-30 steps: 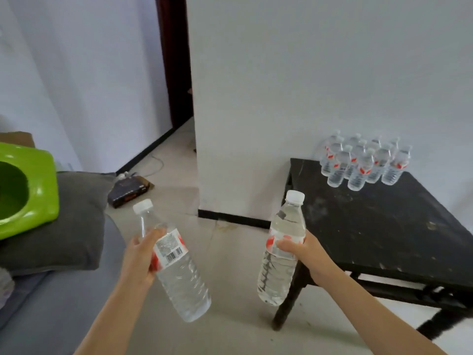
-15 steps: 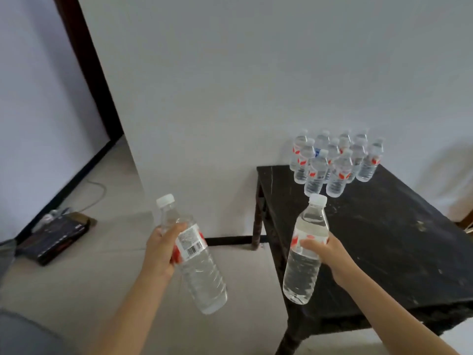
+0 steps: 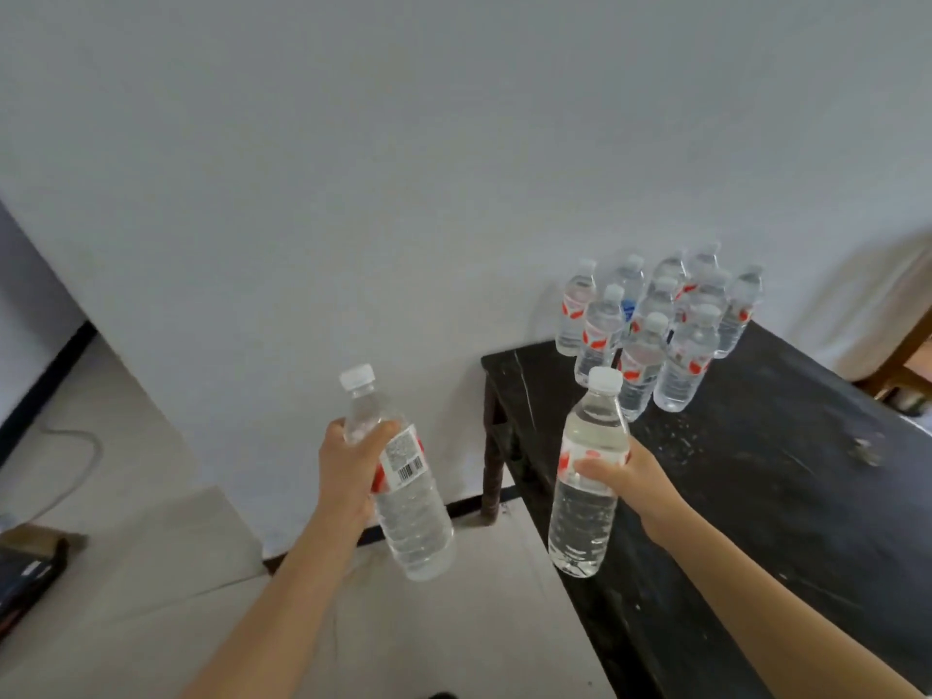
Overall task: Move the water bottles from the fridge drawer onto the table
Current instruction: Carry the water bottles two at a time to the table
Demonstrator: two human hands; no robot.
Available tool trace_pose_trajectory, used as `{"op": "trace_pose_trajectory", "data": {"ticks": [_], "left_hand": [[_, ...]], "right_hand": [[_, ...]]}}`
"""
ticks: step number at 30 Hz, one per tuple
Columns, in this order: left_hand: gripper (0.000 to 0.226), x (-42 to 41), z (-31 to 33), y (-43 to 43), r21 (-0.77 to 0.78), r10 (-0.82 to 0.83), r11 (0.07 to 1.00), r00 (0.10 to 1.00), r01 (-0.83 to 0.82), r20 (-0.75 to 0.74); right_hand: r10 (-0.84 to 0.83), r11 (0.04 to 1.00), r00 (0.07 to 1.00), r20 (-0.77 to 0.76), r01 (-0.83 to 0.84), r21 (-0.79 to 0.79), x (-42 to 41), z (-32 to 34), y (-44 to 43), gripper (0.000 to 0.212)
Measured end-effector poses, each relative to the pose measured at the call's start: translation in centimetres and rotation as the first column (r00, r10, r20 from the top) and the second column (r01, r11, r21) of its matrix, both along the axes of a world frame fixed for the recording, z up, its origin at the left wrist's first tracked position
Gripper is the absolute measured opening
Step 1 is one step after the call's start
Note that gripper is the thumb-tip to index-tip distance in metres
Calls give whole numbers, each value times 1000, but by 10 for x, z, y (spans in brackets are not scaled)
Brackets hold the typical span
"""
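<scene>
Fingers of the left hand (image 3: pixel 347 471) wrap round the upper part of one water bottle (image 3: pixel 414 522), thumb and fingers closed over its shoulder and the top of its label. This bottle leans, white cap up and to the left, base down and to the right, with the barcode on the label facing the camera. It hangs in the air over the pale floor (image 3: pixel 126 572), just left of the black surface (image 3: pixel 766 476). The right hand (image 3: pixel 633 479) grips a second water bottle (image 3: pixel 585 517) at its red-and-white label, fingers curled round the front and thumb behind. That bottle stands nearly upright, cap on, and is held in the air at the near left edge of the surface; whether its base is over the top or just beside it, I cannot tell. Both bottles are full of clear water and well apart from each other. Farther back, at the far left corner of the surface against the white wall (image 3: pixel 403 194), a tight cluster of bottles (image 3: pixel 655 335) stands upright, most with red labels and one with a blue label. At the far left edge a dark box (image 3: pixel 25 572) lies on the floor near a thin cable (image 3: pixel 75 438), and at the far right a piece of wooden furniture (image 3: pixel 903 365) shows beyond the surface.
</scene>
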State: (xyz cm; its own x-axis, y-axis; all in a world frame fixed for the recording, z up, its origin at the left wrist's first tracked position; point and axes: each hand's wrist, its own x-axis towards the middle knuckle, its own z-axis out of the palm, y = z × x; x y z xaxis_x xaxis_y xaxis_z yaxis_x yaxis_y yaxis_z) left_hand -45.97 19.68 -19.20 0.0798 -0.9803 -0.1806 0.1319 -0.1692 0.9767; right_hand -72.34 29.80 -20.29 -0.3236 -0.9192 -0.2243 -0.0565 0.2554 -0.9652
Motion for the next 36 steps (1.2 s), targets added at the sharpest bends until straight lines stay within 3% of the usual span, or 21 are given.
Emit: {"op": "trace_pose_trajectory", "data": {"ticks": [4,8,13,16,24,29,36], "left_hand": [[37,-32,4,-63,-61,-205,974,966,217,158],[52,-89,8,-102,-68,-447,885,880,462,159],[51,-157,-19,-97,11,-576,816,810,579,110],[48,-203,-29,-82,-26,-608,788,783,616,128],[40,-321,-19,-53,-95,-762,606,611,789,214],[51,-389,-12,-54,-113,-784,477,480,872,394],[50,-491,35,-72,-78,-785,152,168,985,596]], "right_hand": [[-220,975,973,74,217,47,-3,-7,-27,39],[-465,885,876,126,461,63,-15,-8,-29,31],[-675,738,729,118,666,109,-34,-14,12,62],[-746,666,661,82,738,109,-58,-21,44,72],[-867,485,469,170,872,64,-137,-43,69,17],[-887,433,415,204,900,54,-184,-44,66,19],[-913,363,344,222,930,53,-227,-45,64,21]]}}
